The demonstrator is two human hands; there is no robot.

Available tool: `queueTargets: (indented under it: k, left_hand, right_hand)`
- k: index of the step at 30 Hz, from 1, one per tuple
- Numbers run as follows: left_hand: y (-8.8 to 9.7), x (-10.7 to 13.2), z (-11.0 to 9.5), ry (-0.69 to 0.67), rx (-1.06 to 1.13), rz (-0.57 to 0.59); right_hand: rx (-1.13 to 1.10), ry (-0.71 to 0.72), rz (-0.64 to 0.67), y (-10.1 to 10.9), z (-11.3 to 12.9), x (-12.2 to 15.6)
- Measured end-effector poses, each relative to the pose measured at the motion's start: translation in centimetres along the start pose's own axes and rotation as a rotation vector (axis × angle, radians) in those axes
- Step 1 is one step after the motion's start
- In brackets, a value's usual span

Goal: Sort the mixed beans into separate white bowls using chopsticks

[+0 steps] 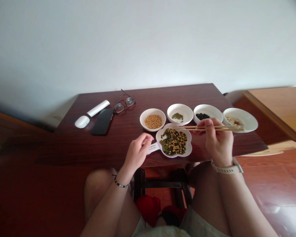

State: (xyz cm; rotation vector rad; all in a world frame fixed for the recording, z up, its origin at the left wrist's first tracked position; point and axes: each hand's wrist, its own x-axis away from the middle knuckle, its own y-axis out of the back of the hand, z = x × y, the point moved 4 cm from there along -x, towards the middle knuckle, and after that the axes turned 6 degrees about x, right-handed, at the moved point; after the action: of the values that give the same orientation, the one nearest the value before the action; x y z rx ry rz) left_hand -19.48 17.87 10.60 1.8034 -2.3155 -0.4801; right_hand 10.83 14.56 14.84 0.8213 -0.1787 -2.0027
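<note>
While the right hand (219, 141) clamps two chopsticks (192, 127), their tips over the scalloped dish (188, 146) of mixed beans (174, 142), the left hand (137, 149) curls at the dish's handle (154, 148), whether gripping I cannot tell; beyond, four white bowls (186, 110) line the table (128, 130).

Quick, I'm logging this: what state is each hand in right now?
Left hand: half-curled at the dish handle; whether it grips cannot be told.
Right hand: closed, holding chopsticks.
</note>
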Motion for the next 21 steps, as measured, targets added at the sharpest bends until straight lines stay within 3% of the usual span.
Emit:
queueTargets:
  k: [21]
  left_hand:
    - [-0.02, -0.28, 0.00, 0.037, 0.019, 0.001]
  right_hand:
    - [0.055, 0.000, 0.007, 0.12, -0.97, -0.38]
